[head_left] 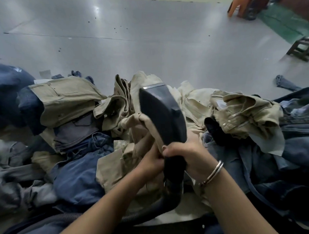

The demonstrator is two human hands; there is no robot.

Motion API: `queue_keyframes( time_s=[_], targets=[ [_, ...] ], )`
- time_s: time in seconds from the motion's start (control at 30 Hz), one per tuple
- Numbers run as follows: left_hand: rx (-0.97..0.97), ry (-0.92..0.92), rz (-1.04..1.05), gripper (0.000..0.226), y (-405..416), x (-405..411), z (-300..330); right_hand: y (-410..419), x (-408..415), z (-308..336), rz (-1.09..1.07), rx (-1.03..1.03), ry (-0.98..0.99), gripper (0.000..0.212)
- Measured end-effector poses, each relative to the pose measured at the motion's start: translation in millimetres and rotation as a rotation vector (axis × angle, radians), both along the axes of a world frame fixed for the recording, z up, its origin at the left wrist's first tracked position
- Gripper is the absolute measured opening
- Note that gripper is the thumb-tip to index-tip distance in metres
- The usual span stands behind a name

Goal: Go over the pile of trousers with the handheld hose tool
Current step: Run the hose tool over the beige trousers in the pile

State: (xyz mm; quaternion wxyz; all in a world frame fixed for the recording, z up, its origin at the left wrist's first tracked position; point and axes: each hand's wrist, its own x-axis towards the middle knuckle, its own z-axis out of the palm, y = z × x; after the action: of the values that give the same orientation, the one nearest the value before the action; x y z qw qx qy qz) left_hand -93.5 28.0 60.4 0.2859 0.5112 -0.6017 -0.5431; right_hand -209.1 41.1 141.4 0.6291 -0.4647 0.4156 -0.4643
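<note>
where hose (147,211) leaves frame, handle hidden

A heap of crumpled trousers (66,103), khaki, cream and blue denim, sprawls across the grey floor. The dark hose tool (161,115) stands tilted above it, nozzle upward, against a beige trouser leg (150,127).

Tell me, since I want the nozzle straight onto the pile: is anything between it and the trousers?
Nothing visible. The right hand grips the nozzle, the left hand holds khaki trousers against its side, and the rest of the pile lies open around it.
</note>
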Motion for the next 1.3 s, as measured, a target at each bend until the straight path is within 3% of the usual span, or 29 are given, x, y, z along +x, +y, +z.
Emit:
queue_keyframes(
  time_s=[0.13,0.23,0.3,0.37,0.47,0.6,0.67,0.77,0.87,1.07,1.2,1.3],
  targets=[
    [0.13,0.221,0.115,0.033,-2.2,-6.2,12.3,2.2,5.0,-1.3,0.094,-0.044,0.077,0.044],
    [0.369,0.46,0.194,0.042,-9.3,15.9,23.4,-9.4,-6.9,3.7,-0.012,0.013,-0.02,0.032],
    [0.514,0.596,0.14,0.009,-19.3,40.6,36.6,-19.4,-22.4,3.9,-0.16,0.097,-0.046,0.027],
    [0.588,0.741,0.051,0.051,-32.5,64.5,43.3,-25.5,-39.6,-1.4,-0.247,0.192,-0.11,0.023],
    [0.599,1.083,-0.053,0.072,-31.7,83.1,52.2,-20.8,-52.7,-9.5,-0.214,0.261,-0.168,0.041],
    [0.612,1.306,-0.052,0.046,-25.6,69.7,51.6,-2.6,-43.6,-12.6,-0.166,0.109,-0.052,0.051],
    [0.553,1.288,-0.048,0.051,-25.1,61.4,51.0,4.5,-32.9,-14.0,-0.146,0.044,0.065,0.061],
    [0.547,1.334,-0.043,0.06,-25.8,52.7,43.6,8.2,-17.7,-14.6,-0.094,0.041,0.178,0.041],
    [0.473,1.327,0.066,0.053,-29.2,48.2,42.8,7.7,-10.7,-13.6,-0.063,0.008,0.256,0.033],
    [0.435,1.332,0.127,0.023,-40.2,57.8,34.3,22.4,2.5,-14.3,0.105,-0.138,0.238,0.047],
    [0.424,1.498,0.245,0.077,-44.0,67.2,35.7,16.8,-9.1,-6.0,-0.007,-0.064,0.155,0.033],
    [0.341,1.188,0.362,0.043,-43.1,58.1,27.9,14.6,-27.5,1.1,-0.103,0.047,0.128,0.03]
  ],
)
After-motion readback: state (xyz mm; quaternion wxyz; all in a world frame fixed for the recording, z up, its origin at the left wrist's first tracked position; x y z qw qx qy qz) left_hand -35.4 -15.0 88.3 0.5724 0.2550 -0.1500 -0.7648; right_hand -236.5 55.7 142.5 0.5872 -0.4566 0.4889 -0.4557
